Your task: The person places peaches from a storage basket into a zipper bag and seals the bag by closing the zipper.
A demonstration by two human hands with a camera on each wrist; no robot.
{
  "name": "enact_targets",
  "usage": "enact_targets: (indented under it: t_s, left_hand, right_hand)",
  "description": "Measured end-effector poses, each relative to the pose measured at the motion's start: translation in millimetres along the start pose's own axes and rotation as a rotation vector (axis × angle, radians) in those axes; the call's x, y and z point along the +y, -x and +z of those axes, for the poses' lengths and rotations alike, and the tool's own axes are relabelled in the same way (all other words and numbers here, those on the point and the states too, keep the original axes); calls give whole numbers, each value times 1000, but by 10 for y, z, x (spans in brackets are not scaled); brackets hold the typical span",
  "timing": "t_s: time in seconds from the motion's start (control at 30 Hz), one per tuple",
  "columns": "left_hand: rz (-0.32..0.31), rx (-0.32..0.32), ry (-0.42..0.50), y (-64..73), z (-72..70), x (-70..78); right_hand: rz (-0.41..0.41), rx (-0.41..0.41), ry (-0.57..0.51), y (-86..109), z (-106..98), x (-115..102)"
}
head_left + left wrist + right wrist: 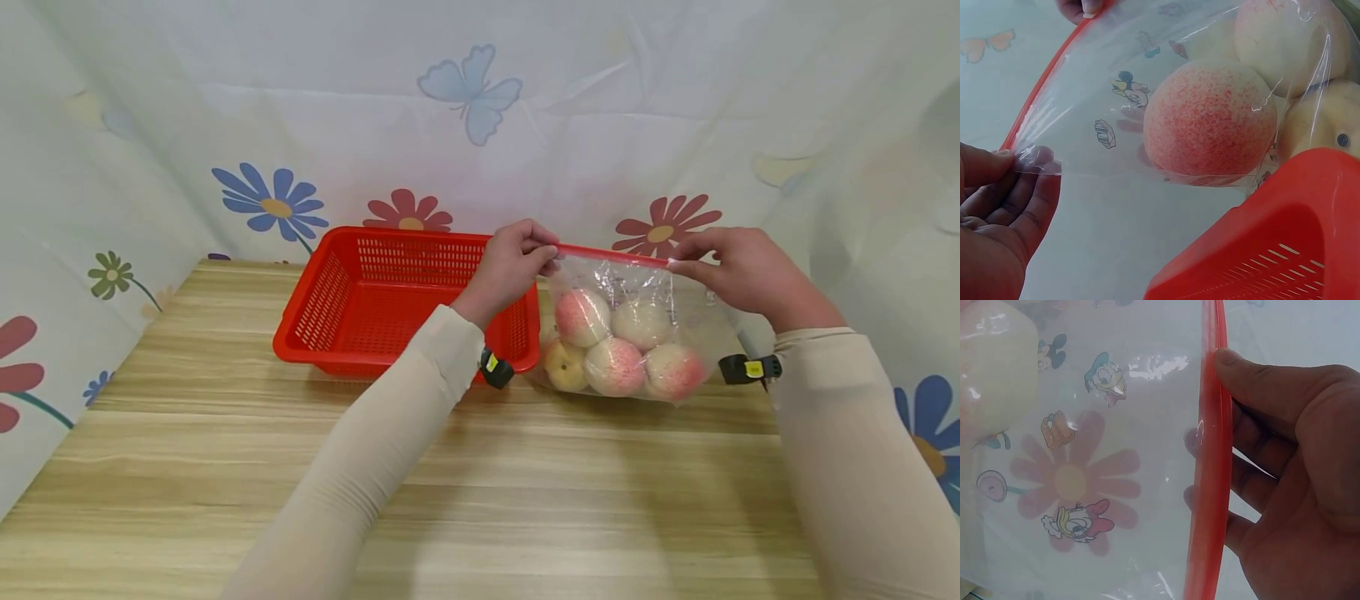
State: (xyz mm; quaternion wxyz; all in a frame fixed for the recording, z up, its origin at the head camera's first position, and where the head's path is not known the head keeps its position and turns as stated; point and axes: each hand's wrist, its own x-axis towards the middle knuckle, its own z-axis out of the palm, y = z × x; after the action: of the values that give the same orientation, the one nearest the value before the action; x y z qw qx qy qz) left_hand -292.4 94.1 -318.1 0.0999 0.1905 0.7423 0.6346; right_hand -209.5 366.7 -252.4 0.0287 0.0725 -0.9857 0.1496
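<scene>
A clear zip bag (693,321) with a red zip strip (611,253) holds several pink-and-white peaches (613,367) and a yellowish round fruit (565,365) with a dark spot. My left hand (513,267) pinches the strip's left end between thumb and fingers. Farther along the same strip, my right hand (738,271) pinches it, thumb on one side and fingers behind, as the right wrist view shows. The strip stretches fairly straight between both hands. Cartoon prints (1107,378) dot the plastic. In the left wrist view, one peach (1210,122) hangs near the bag's side edge.
A red plastic basket (300,333) with slotted walls stands just left of the bag, under my left forearm. Both are on a wood-grain table (225,467). Behind hangs a pale cloth (337,108) with flowers and a butterfly.
</scene>
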Motion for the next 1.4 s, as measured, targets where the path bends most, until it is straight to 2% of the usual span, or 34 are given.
enact_targets:
  t_s: [0.43,0.9,1.27,1.4]
  left_hand:
    - [-5,2,0,11,4,10]
    - [2,7,-1,16,-10,6]
    - [15,12,-3,14,-15,-3]
    - [15,11,-2,12,-16,-8]
  right_hand:
    - [4,-3,-4,40,-17,84]
    - [59,-35,6,94,-42,146]
    - [44,-14,13,154,-69,196]
    - [61,-33,10,172,-79,223]
